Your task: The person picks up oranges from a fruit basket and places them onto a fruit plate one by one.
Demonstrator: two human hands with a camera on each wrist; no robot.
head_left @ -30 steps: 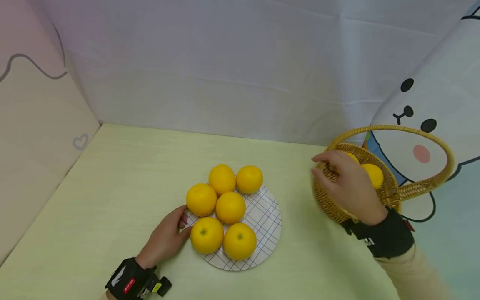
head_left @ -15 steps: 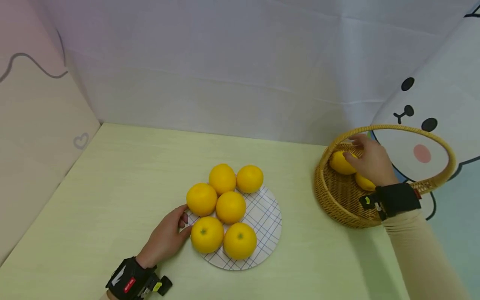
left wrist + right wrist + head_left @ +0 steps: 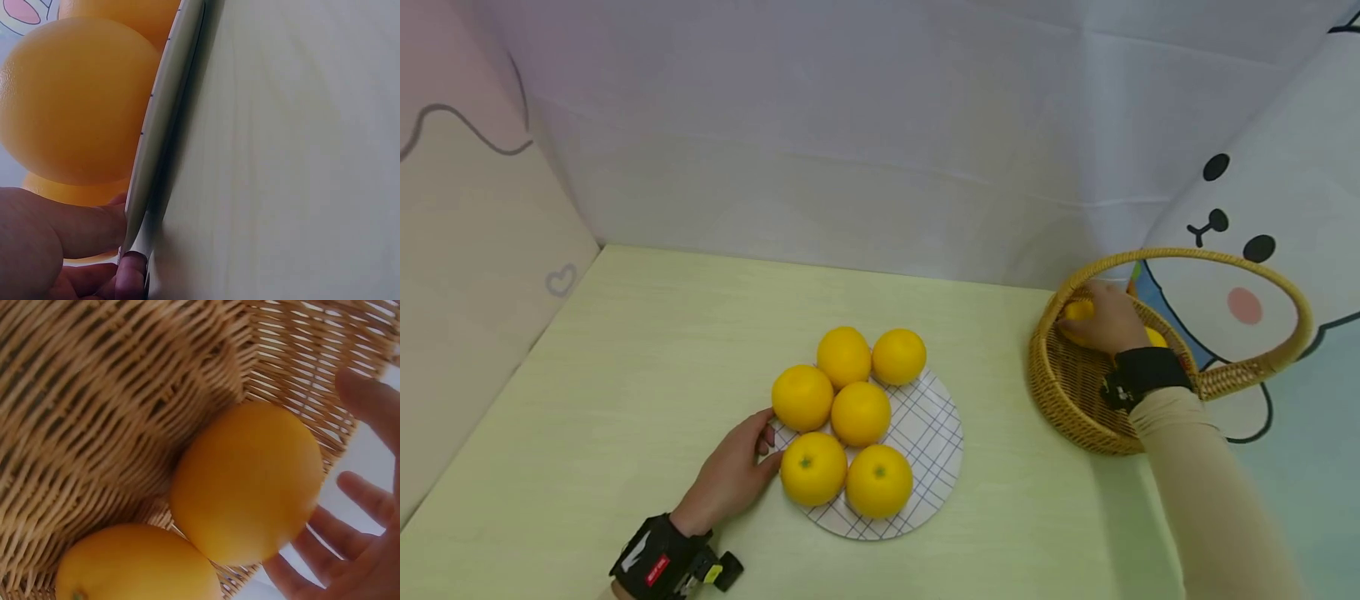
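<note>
On the left, my left hand pinches the rim of a round white plate with a blue check pattern. In the left wrist view the thumb lies over the plate's edge and a fingertip shows beneath it. Several oranges sit on the plate. My right hand is down inside a wicker basket, at an orange. Its fingers are spread along one side of that orange in the right wrist view, thumb held apart. Against this fruit leans a second orange.
The basket's tall arched handle stands over the right forearm. A pale curtain hangs behind the table, and a printed cartoon cloth lies at the right. Each wrist wears a black strap.
My right hand rose from the basket's left side, swung right over the oranges, then went down into the basket to the back orange. The left hand stays at the plate's rim.
</note>
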